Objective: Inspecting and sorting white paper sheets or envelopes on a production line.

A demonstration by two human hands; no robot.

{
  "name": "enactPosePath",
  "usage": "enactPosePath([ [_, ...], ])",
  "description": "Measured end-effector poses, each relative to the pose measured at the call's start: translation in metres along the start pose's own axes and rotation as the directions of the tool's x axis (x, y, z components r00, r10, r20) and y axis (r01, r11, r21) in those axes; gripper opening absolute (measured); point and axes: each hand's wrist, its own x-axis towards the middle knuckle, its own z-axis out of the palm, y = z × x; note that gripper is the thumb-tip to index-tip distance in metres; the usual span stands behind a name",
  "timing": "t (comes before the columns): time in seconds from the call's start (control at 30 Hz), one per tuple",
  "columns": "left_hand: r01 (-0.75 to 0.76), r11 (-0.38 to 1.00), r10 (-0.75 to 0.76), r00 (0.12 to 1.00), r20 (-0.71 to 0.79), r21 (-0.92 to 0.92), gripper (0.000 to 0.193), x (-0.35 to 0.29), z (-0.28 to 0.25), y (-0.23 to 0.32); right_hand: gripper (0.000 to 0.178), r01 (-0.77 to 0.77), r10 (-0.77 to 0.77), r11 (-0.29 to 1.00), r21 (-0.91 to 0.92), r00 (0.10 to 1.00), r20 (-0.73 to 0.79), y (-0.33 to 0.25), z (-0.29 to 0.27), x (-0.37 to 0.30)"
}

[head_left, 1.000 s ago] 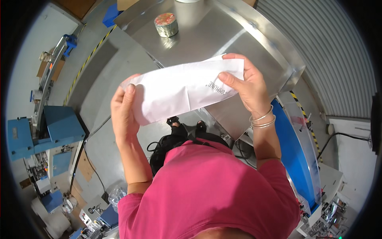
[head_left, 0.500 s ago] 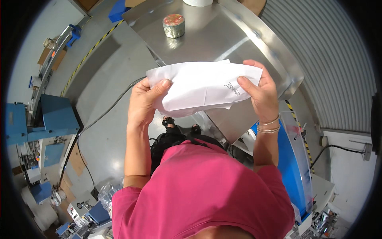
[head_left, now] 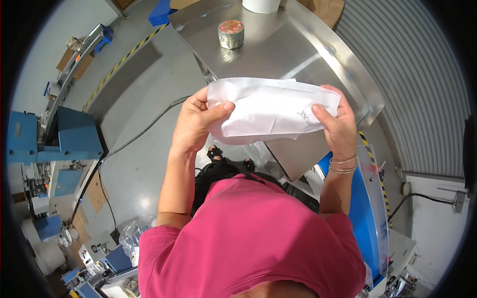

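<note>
I hold a thin white sheet (head_left: 263, 107), folded in layers, with dark lettering near its right end; whether it is paper or fabric I cannot tell. My left hand (head_left: 198, 119) pinches its left end, thumb on top and fingers behind. My right hand (head_left: 339, 121) grips the right end the same way, the thumb beside the lettering. The sheet hangs in the air over the near edge of a shiny metal table (head_left: 263, 49), slightly bowed. A short round object with silvery sides and a red patterned top (head_left: 231, 35) stands on the table beyond it.
At the table's far edge stands a white cylinder (head_left: 261, 5). A black cable (head_left: 144, 131) crosses the floor on the left, near blue machine cabinets (head_left: 77, 131). To the right, below my forearm, is a blue surface with a clear panel (head_left: 375, 213). A corrugated wall (head_left: 407, 84) rises beyond.
The whole view has shifted, so the table and round object appear further right. My hands have come slightly closer together, and the sheet bows a little more. Both grips stay.
</note>
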Motion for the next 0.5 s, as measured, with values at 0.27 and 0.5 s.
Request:
enactPosePath([
  [0.27, 0.006, 0.997, -0.011, 0.998, -0.059, -0.079, 0.021, 0.0002, 0.0004, -0.0020, 0.040, 0.024, -0.022, 0.999, 0.028, 0.998, -0.055, 0.0030, -0.0073, -0.0018],
  [0.5, -0.121, 0.989, 0.132, 0.983, -0.127, 0.086, 0.013, -0.0044, 0.0053, -0.0021, 0.038, 0.033, -0.035, 0.999, -0.022, 0.997, -0.068, -0.0020, -0.0049, -0.0035],
])
